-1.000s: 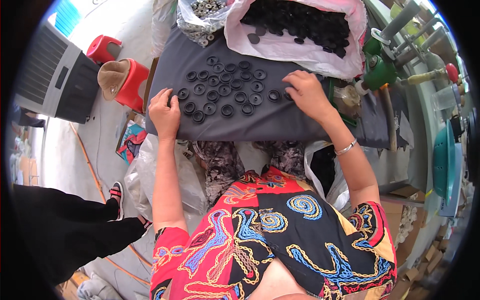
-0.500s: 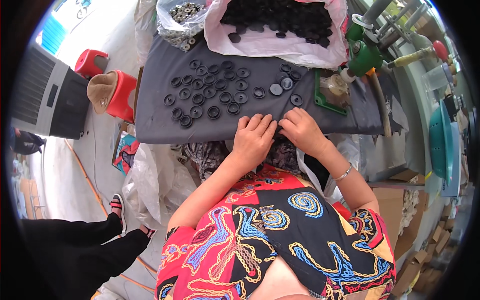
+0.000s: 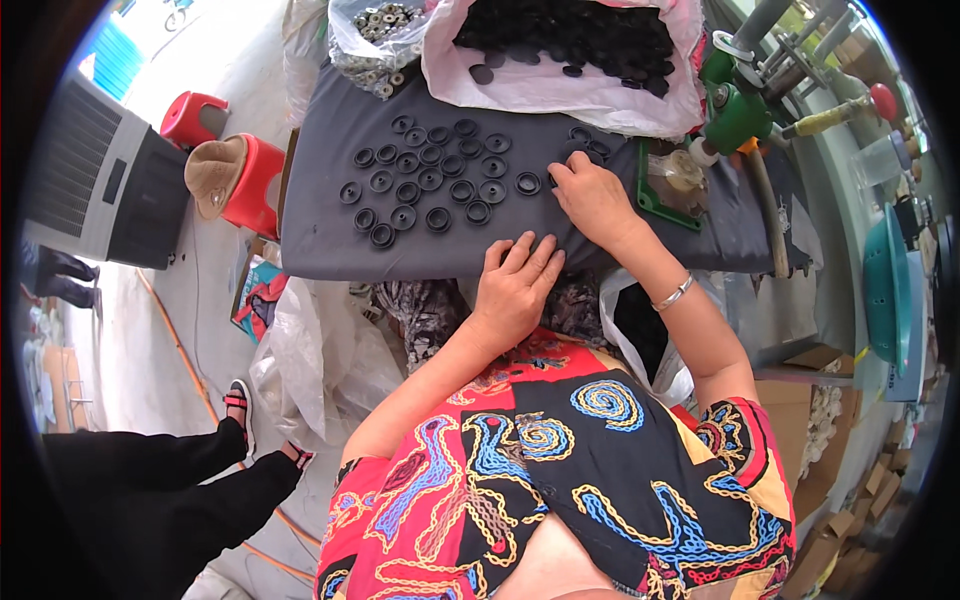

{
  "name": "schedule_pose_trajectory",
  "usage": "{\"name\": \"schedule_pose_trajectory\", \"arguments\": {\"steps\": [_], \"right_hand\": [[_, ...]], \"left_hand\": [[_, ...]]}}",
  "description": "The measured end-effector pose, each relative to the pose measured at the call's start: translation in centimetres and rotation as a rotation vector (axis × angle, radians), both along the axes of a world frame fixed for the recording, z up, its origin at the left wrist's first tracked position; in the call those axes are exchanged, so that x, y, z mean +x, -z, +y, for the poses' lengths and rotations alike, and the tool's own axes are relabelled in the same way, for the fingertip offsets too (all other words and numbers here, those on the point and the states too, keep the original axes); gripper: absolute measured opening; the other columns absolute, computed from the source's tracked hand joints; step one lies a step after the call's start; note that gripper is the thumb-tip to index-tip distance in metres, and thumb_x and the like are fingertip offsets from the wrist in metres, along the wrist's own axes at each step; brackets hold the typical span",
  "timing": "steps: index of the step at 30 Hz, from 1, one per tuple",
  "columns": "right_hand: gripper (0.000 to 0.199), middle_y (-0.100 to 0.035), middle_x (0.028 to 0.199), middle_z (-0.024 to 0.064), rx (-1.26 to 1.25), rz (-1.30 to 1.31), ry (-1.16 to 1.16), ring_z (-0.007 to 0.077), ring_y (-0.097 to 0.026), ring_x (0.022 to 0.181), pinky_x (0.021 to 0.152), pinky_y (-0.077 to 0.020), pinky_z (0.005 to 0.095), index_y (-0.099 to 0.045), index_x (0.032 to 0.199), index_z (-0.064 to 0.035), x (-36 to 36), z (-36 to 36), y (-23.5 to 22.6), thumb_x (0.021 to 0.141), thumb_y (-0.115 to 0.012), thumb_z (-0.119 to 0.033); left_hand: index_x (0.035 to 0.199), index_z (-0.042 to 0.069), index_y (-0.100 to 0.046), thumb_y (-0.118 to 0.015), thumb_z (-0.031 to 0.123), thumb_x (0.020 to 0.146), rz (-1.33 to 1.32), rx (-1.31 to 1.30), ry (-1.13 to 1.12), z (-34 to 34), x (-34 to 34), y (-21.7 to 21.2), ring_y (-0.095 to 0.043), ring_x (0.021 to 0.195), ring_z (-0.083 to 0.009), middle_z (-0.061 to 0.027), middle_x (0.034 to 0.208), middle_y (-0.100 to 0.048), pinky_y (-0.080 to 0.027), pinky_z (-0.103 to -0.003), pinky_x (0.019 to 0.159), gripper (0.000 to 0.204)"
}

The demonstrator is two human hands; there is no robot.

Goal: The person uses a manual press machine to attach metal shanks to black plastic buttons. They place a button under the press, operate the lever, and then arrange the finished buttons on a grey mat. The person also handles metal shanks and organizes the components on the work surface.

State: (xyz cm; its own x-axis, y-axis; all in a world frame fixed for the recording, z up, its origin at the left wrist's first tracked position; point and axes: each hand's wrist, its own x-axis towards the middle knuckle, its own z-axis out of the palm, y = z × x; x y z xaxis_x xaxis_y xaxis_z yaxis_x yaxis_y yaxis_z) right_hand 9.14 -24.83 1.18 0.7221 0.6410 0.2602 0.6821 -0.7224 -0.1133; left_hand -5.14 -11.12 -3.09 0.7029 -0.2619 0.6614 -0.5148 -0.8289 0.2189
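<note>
Several round black plastic rings with hollow middles (image 3: pixel 430 180) lie spread over the grey cloth-covered table (image 3: pixel 330 240). My left hand (image 3: pixel 517 292) rests at the table's near edge, fingers stretched and slightly apart, with nothing visible in it. Further forward and to the right, my right hand (image 3: pixel 592 200) reaches over a small group of black pieces (image 3: pixel 582 140). Its thumb and fingertips come together at a dark piece, mostly hidden by the hand. One ring (image 3: pixel 527 183) lies just left of those fingertips.
At the back stand a clear bag of metal parts (image 3: pixel 385 75) and a white sack (image 3: pixel 460 85) of black discs. A green press (image 3: pixel 738 118) and green tray (image 3: pixel 672 213) are on the right. Red stools (image 3: pixel 258 185), a grey cooler (image 3: pixel 130 190) and another person's legs (image 3: pixel 180 460) are left.
My right hand has moved forward from beside the left hand to the right-hand group of pieces. My left hand has drawn back slightly, its fingers spreading. The view has shifted a little.
</note>
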Motion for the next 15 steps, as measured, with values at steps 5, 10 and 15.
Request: {"name": "schedule_pose_trajectory", "arguments": {"steps": [5,10,15], "right_hand": [[0.029,-0.059,0.094,0.0133,0.242,0.016,-0.126,0.0315,-0.064,0.075,0.066,-0.0533,0.0397,-0.063,0.106,-0.0046,-1.9,-0.3,-1.6,0.079,-0.068,-0.008],[0.023,-0.061,0.089,0.0149,0.352,0.174,-0.217,0.0327,-0.064,0.071,0.063,-0.0518,0.0409,-0.064,0.104,-0.0023,-2.9,0.5,0.1,0.082,-0.063,-0.004],[0.019,-0.061,0.088,0.0148,0.41,0.227,-0.208,0.0336,-0.063,0.073,0.065,-0.051,0.0417,-0.064,0.102,-0.0013,-2.4,0.5,0.9,0.083,-0.065,-0.008]], "left_hand": [[0.108,0.004,-0.067,-0.063,0.006,0.074,0.011,-0.01,-0.028,-0.3,-0.3,0.2,-0.057,0.109,-0.0311,-0.011,0.12,-0.064,-0.04,-0.046,0.093,0.035],[0.11,0.004,-0.067,-0.062,0.005,0.074,0.001,-0.013,-0.044,-0.5,-0.5,0.3,-0.057,0.11,-0.0298,-0.0105,0.12,-0.063,-0.039,-0.046,0.095,0.036],[0.111,0.005,-0.067,-0.062,0.004,0.074,0.018,-0.015,-0.026,-0.3,-0.5,0.6,-0.057,0.111,-0.0295,-0.0109,0.121,-0.063,-0.038,-0.046,0.097,0.038]]}}
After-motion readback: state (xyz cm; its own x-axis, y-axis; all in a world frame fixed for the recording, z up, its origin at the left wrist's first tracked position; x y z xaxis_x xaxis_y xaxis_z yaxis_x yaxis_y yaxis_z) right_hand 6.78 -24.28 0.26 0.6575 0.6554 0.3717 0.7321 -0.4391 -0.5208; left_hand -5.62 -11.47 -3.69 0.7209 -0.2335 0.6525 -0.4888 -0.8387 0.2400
